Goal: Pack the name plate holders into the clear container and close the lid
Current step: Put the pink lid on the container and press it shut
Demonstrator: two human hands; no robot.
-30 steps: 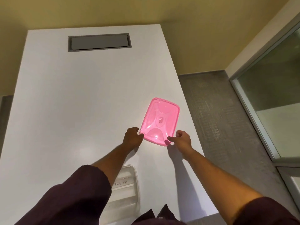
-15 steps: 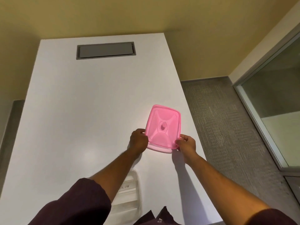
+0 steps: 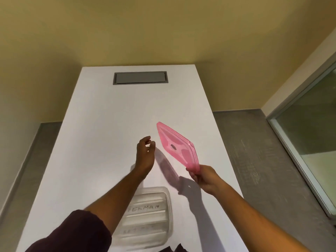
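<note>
Nearest you, the clear container (image 3: 145,217) sits uncovered on the white table (image 3: 101,124), name plate holders (image 3: 145,209) inside. Your right hand (image 3: 204,176) pinches the pink lid (image 3: 175,145) by its near corner, tilted in the air. Your left hand (image 3: 145,154) hovers just beside it, fingers loosely apart and empty.

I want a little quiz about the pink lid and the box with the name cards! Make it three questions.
1. True or false: the pink lid lies flat on the white table.
2. Which hand grips the lid? A) left hand B) right hand C) both
3. Fill in: the clear container holding the name plate holders is ____ (open or closed).

Key: 1 false, it is tilted in the air. 2 B. 3 open.
</note>
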